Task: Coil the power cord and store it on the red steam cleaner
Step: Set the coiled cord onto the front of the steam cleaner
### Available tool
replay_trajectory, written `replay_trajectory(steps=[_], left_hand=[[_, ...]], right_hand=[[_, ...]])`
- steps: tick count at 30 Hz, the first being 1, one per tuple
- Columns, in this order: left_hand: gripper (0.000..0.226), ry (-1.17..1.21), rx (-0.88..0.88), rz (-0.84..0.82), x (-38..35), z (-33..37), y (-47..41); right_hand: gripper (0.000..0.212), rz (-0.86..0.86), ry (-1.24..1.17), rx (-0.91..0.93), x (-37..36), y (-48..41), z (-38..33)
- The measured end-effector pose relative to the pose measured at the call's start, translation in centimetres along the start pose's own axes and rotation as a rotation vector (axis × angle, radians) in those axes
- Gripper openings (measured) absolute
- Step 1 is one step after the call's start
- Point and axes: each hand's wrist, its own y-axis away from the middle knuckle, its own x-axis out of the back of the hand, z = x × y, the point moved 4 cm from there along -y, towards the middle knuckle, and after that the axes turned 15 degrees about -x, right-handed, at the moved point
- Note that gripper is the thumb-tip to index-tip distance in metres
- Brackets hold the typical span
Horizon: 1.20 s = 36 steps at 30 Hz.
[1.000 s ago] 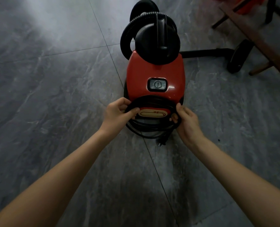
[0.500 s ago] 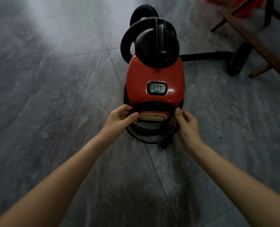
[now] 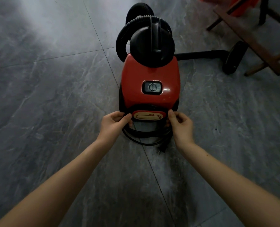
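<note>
The red steam cleaner [image 3: 150, 76] stands on the grey tiled floor, with a black ribbed hose looped over its black top. The black power cord [image 3: 144, 135] is coiled around the red cord holder [image 3: 148, 115] at its near end, and loops sag to the floor. The plug [image 3: 162, 147] hangs at the lower right of the coil. My left hand [image 3: 114, 124] pinches the coil at the holder's left side. My right hand [image 3: 179, 124] grips the coil at the holder's right side.
A black wand with a floor head [image 3: 234, 57] lies on the floor right of the cleaner. Wooden furniture legs [image 3: 257, 45] stand at the upper right, with something orange behind them. Grey floor tiles [image 3: 54, 95] stretch to the left.
Both hands have drawn closer together at the sides of the cord holder, and the coil sits tighter around it. The view has shifted slightly, so the cleaner appears lower.
</note>
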Motion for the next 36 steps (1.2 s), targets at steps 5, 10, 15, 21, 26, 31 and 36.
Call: replay_trajectory(steps=[5,10,15,21,26,31,36], left_hand=[[0.019,-0.011,0.059,0.03,-0.1,-0.8,0.2],[0.02,-0.332,-0.079,0.045,1.2,0.0,0.4],[0.028,-0.534,-0.478,-0.035,0.3,2.1,0.5],[0.022,-0.629,-0.572,-0.05,-0.2,1.9,0.1],[0.017,-0.678,-0.59,-0.027,-0.4,1.5,0.1],[0.015,-0.664,-0.564,-0.04,-0.4,1.4,-0.1],[0.019,-0.643,-0.524,-0.076,-0.4,1.7,-0.2]], right_hand=[[0.024,0.054,0.031,0.008,-0.1,0.3,-0.1],[0.023,0.104,-0.031,0.008,0.5,0.5,-0.8],[0.01,0.107,-0.022,0.042,0.3,0.5,-0.6],[0.011,0.113,-0.049,0.049,0.3,0.5,0.1],[0.015,0.107,-0.056,-0.006,0.2,0.2,0.8],[0.021,0.086,-0.197,-0.153,-0.2,0.0,1.4],[0.018,0.006,-0.187,-0.194,-0.5,0.2,1.0]])
